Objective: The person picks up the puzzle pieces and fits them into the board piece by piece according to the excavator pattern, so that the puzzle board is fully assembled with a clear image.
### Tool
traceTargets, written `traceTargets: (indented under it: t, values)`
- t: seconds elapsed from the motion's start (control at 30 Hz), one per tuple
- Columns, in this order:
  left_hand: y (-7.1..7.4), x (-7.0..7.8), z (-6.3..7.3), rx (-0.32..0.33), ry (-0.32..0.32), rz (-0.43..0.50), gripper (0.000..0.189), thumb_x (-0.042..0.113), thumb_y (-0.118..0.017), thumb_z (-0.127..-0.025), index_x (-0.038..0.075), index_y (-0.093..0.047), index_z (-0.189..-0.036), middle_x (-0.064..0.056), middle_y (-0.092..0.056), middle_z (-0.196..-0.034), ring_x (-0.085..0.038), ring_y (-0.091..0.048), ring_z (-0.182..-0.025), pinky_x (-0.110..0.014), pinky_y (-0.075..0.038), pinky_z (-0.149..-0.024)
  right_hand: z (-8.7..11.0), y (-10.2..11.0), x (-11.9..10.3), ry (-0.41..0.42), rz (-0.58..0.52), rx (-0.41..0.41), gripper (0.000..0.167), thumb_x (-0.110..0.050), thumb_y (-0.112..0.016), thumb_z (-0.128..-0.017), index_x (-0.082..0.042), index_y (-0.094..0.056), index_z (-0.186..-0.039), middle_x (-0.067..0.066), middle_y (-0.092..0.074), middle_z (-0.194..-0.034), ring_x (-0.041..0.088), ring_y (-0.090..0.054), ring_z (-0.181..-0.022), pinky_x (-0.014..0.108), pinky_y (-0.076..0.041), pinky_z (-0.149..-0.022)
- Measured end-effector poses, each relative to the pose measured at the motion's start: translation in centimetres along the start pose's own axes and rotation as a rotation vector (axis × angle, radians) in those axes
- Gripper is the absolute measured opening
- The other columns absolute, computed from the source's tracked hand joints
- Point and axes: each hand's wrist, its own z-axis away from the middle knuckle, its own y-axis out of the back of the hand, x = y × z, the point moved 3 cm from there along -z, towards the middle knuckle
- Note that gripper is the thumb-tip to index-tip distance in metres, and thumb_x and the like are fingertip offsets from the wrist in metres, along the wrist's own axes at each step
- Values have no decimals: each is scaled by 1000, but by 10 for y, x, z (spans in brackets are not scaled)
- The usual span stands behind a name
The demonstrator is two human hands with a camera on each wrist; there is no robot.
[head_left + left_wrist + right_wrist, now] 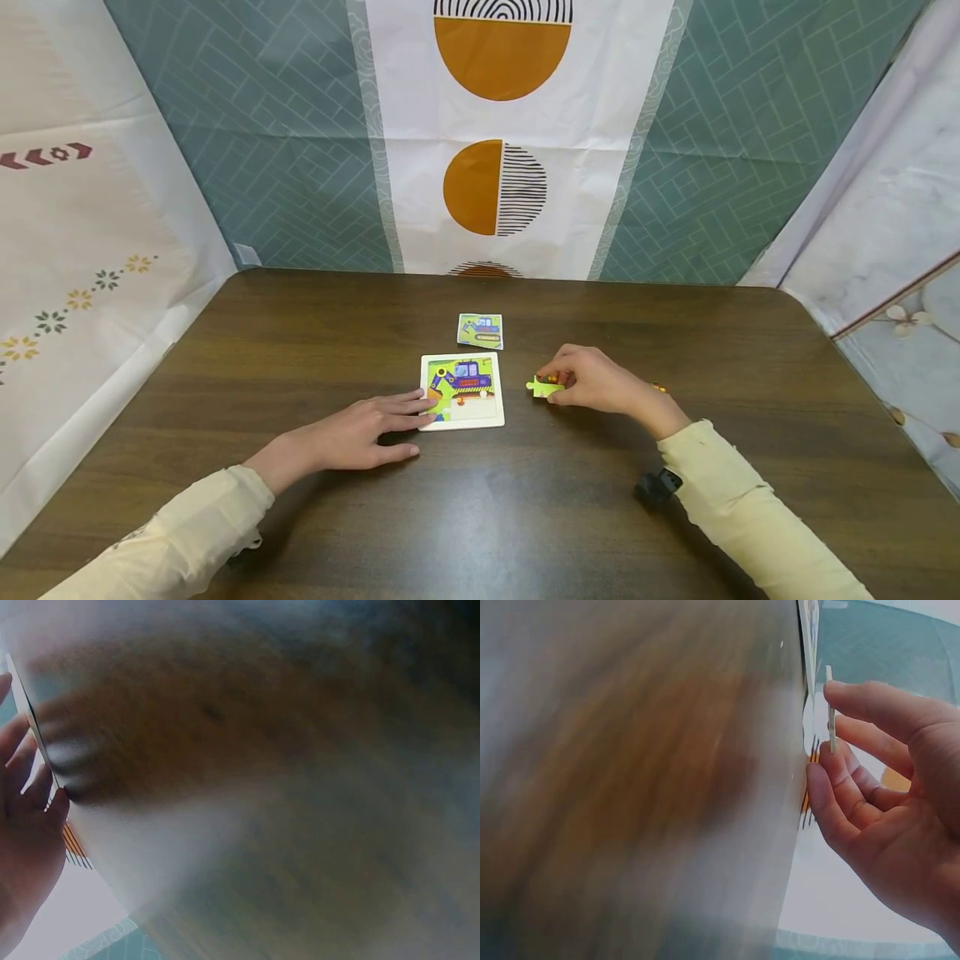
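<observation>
A square jigsaw tray (480, 408) with a white rim lies on the table, partly filled with pieces picturing a purple-blue excavator on green. Its lower inside shows bare white. My left hand (367, 429) rests on the tray's left edge with fingers spread and fairly straight, thumb on the table. To the right of the tray, my right hand (600, 382) pinches a lime-green puzzle piece (544, 388) between thumb and fingers. The right wrist view has that piece (830, 712) edge-on, thin and pale, between the fingertips, close to the tabletop.
Behind the tray lies a small picture card (480, 331) with a similar excavator. A small orange and yellow thing (658, 387) peeks out behind the right wrist, mostly hidden. The dark wooden table (337, 333) ends at patterned cloth hangings (300, 167).
</observation>
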Motion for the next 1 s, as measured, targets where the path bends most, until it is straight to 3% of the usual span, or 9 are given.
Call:
traceTargets:
  t: [0.23,1.0]
  values:
    - [1,1,0,0,3,-4,52,34,-61,-96,9,-53,-140,-6,-42,-148,-28,-31,-140,-50,-35,-106,-13,-6,-16,56,12,-21,31,-9,-78,-79,-1,-73,-109,0,-58,-87,12,-55,-75,25,-50,-68]
    - [-1,-1,0,5,-6,-8,52,37,-59,-96,10,-53,-140,-5,-42,-149,-28,-32,-140,-50,-36,-105,-35,-24,-39,98,-30,-63,32,-14,-80,-80,-3,-74,-110,0,-57,-87,11,-52,-75,22,-48,-66]
